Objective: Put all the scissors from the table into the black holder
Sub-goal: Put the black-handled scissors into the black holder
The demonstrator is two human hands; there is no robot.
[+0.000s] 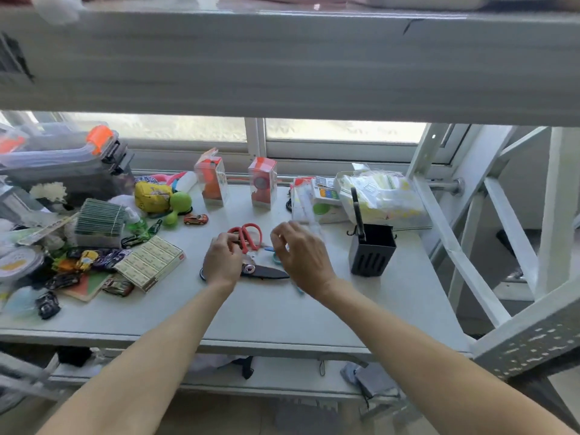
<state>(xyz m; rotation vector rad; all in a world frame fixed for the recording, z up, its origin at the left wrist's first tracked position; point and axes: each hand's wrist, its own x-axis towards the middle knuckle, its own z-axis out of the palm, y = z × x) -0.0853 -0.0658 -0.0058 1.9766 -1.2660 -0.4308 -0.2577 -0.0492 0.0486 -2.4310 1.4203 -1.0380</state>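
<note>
From the head view, the black holder (372, 251) stands on the table (314, 306), one pair already upright in it. Left of it, the left hand (222, 262) pinches the red scissors (246, 235), long axis pointing away from the person. The nearer right hand (303, 257) hovers, fingers loosely spread, over blue-handled scissors (276, 257); black shears (263, 272) lie crosswise.

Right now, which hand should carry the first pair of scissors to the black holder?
Right hand, probably. It hovers open over the teal scissors and is on the same side as the black holder. The left hand is farther away, over the red scissors and black scissors.
</note>
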